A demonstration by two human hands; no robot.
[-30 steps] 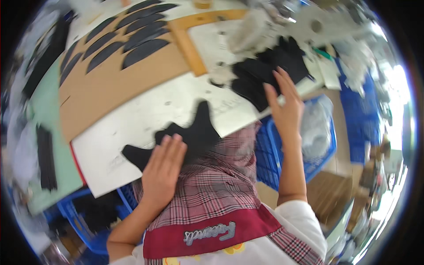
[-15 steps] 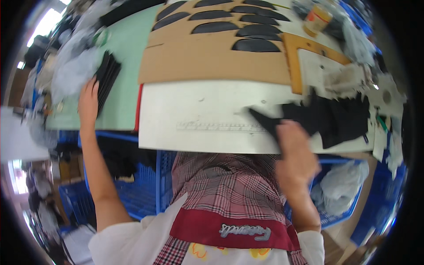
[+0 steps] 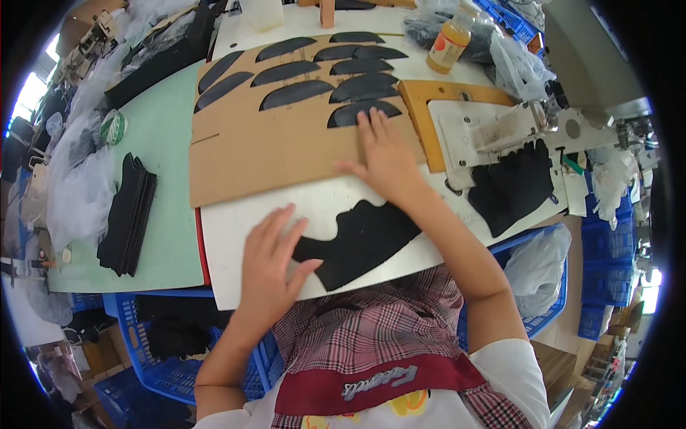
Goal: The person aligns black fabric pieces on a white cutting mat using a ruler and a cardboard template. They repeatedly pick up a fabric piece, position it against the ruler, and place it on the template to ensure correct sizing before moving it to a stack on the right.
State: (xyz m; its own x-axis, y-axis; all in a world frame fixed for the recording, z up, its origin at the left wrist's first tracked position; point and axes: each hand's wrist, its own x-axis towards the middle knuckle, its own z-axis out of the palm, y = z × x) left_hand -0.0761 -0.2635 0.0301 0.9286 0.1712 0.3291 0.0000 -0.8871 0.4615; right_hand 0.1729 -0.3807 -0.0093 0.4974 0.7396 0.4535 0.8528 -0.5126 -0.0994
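At the far left, a stack of black fabric pieces (image 3: 128, 214) lies on the green table surface (image 3: 168, 150), well apart from the hands. Next to it, on the white board (image 3: 236, 236) at the table's near edge, the left hand (image 3: 270, 261) lies flat with fingers spread, clasping nothing, its fingertips touching the left edge of the black cut piece (image 3: 361, 239). That piece lies on the white board just in front of the person's checked apron, between the two hands. The step in hand looks like smoothing and squaring the piece on the board. Above it, the brown cardboard sheet (image 3: 271, 146) carries rows of black curved pieces (image 3: 325, 71). The right hand (image 3: 382, 154) rests open, palm down, on the cardboard's right end, fingertips at the lowest curved piece; it grasps nothing. The next move likely calls for steady flat pressure so that the black cut piece stays unwrinkled while it is positioned. Further right sit the sewing machine (image 3: 522, 125), a pile of black fabric (image 3: 518, 186) and an orange bottle (image 3: 450, 43).
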